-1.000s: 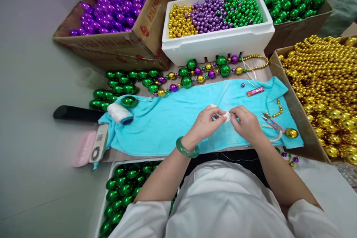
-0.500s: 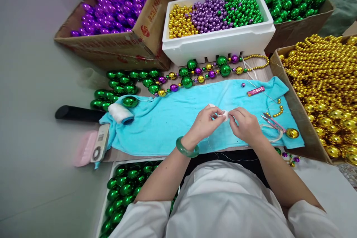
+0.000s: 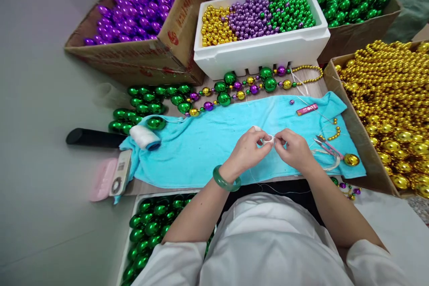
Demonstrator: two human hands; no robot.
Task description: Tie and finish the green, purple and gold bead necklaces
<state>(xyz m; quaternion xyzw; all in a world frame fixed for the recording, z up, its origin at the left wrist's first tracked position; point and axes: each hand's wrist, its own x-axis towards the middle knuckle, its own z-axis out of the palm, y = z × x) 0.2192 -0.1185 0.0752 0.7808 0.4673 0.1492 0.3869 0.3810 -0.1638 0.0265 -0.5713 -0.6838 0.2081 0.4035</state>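
Note:
My left hand [image 3: 250, 147], with a green bangle [image 3: 226, 178] on its wrist, pinches a small white piece [image 3: 269, 140] that looks like wound thread. Fingertip to fingertip with it, my right hand [image 3: 292, 147] is closed at the same white piece; its exact form is hidden by the fingers. Something white wraps a left fingertip. A thin thread [image 3: 268, 187] trails below the hands over the towel's front edge. Beneath them lies the turquoise towel [image 3: 201, 143]. Pink-handled thread snips [image 3: 326, 145] and a large gold bead [image 3: 351, 160] rest right of my right hand.
A white thread spool [image 3: 142, 136] lies on the towel's left, near large green beads [image 3: 140, 107]. Behind runs a strung bead necklace [image 3: 223, 98], before a foam box [image 3: 261, 49] of small beads. Cartons of purple [image 3: 177, 22] and gold beads [image 3: 365, 152] flank the table.
My fingers have shifted slightly around the white piece, and the left hand has turned a little. Both hands stay together in the same place; the surrounding things have not moved.

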